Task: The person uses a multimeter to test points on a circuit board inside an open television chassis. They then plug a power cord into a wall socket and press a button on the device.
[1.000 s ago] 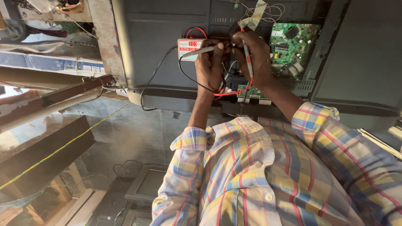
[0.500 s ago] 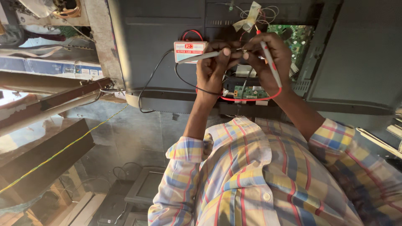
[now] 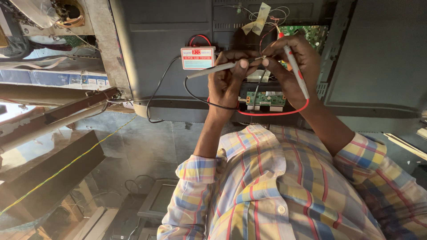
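- In the head view, the left hand (image 3: 229, 80) was curled shut around a grey probe (image 3: 212, 70), thumb and forefinger pinching near its tip; the probe's back end pointed toward nine o'clock.
- The right hand (image 3: 296, 66) was closed on a second probe (image 3: 296, 71) with a red end, which ran slantwise from eleven o'clock down to five o'clock across the fingers.
- The two probe tips met between the hands, at thin wires (image 3: 267, 33) that hung down from twelve o'clock, where strips of pale tape (image 3: 257, 20) held them.
- A small white tester box (image 3: 197, 58) with a red lit display sat at nine o'clock from the left hand, near it, against the dark back panel (image 3: 164, 53) of a flat screen.
- A black lead (image 3: 195, 95) and a red lead (image 3: 275, 113) looped below the hands, toward six o'clock.
- A green circuit board (image 3: 307, 32) showed at twelve o'clock from the right hand, and a smaller board (image 3: 262, 98) lay just under both hands.
- The checked shirt (image 3: 289, 191) filled the lower frame at six o'clock.
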